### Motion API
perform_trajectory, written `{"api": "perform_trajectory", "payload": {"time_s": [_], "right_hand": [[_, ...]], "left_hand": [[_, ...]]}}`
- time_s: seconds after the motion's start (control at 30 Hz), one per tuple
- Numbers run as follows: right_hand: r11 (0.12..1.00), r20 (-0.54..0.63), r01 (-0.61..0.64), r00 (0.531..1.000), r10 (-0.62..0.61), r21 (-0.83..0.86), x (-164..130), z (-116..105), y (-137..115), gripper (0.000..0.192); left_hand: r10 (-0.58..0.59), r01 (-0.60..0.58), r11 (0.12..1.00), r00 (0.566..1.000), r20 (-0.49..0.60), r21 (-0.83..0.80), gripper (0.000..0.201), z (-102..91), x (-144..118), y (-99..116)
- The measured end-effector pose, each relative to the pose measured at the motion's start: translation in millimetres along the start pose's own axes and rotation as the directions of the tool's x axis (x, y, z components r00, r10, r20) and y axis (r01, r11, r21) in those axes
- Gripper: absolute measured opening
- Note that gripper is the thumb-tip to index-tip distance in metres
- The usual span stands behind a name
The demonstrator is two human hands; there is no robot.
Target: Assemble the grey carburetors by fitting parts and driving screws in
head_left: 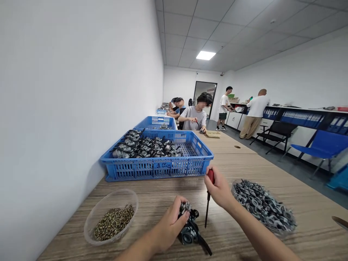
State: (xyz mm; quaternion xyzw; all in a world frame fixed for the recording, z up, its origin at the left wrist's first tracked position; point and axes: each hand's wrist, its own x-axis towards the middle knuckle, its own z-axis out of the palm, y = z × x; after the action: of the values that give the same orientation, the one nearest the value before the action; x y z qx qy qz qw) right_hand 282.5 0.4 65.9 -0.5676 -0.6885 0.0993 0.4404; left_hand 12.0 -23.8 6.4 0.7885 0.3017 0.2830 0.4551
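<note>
My left hand [172,223] is closed around a small metal carburetor [189,228] with black parts and a black tube, low over the wooden table. In my right hand [220,188] is a screwdriver [207,206] with a red handle, its dark shaft pointing down. The screwdriver's tip is to the right of the carburetor and apart from it. A clear round tub [88,224] on the left holds brass-coloured screws [114,221]. To the right, beside my right forearm, grey metal parts [263,204] fill another clear tub [289,232].
A blue crate [157,168] with several carburetors [146,146] stands ahead on the table [231,168], with a second blue crate [154,121] behind it. Across the table a person [194,117] works with a screwdriver. A wall [81,90] runs along the left. Chairs [320,145] stand at right.
</note>
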Motion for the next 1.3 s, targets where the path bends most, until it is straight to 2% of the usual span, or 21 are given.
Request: {"api": "perform_trajectory", "payload": {"time_s": [0.07, 0.2, 0.23, 0.3, 0.37, 0.4, 0.57, 0.8, 1.07, 1.3], "right_hand": [[0.969, -0.076, 0.124, 0.991, -0.11, 0.212, 11, -13, -21, 0.014], [0.862, 0.014, 0.306, 0.94, -0.34, 0.403, 29, -31, -67, 0.016], [0.831, 0.0, 0.373, 0.912, -0.41, 0.412, 32, -31, -75, 0.014], [0.746, -0.106, 0.533, 0.835, -0.54, 0.399, 36, -27, -84, 0.01], [0.679, -0.201, 0.629, 0.772, -0.604, 0.378, 36, -19, -84, 0.007], [0.663, -0.226, 0.648, 0.757, -0.613, 0.375, 36, -15, -82, 0.007], [0.667, -0.225, 0.634, 0.769, -0.599, 0.392, 38, -1, -66, 0.012], [0.694, -0.165, 0.619, 0.778, -0.607, 0.368, 38, 2, -58, 0.021], [0.691, -0.222, 0.61, 0.79, -0.572, 0.387, 40, -5, -56, 0.013], [0.706, -0.184, 0.61, 0.788, -0.588, 0.359, 38, 1, -57, 0.012]], "left_hand": [[0.014, -0.014, 1.0, 1.0, -0.004, 0.005, 0.055, 0.9, 1, -3], [-0.008, 0.008, 1.0, 1.0, 0.005, 0.002, 0.055, 0.9, 0, 0], [-0.015, 0.015, 1.0, 1.0, 0.009, 0.0, 0.055, 0.4, -1, 3], [-0.015, 0.016, 1.0, 1.0, 0.013, -0.009, 0.054, -0.7, -2, 7], [-0.001, 0.002, 1.0, 1.0, 0.015, -0.021, 0.053, -1.4, -2, 10], [0.003, -0.003, 1.0, 1.0, 0.017, -0.024, 0.052, -1.3, -2, 11], [-0.024, 0.025, 0.999, 1.0, 0.019, -0.029, 0.054, 0.2, -2, 11], [-0.035, 0.038, 0.998, 0.998, 0.047, -0.052, 0.049, -2.1, -3, 15], [-0.05, 0.051, 0.998, 0.998, 0.038, -0.031, 0.047, -1.3, -5, 11], [-0.041, 0.042, 0.998, 0.999, 0.035, -0.039, 0.046, -1.8, -4, 15]]}}
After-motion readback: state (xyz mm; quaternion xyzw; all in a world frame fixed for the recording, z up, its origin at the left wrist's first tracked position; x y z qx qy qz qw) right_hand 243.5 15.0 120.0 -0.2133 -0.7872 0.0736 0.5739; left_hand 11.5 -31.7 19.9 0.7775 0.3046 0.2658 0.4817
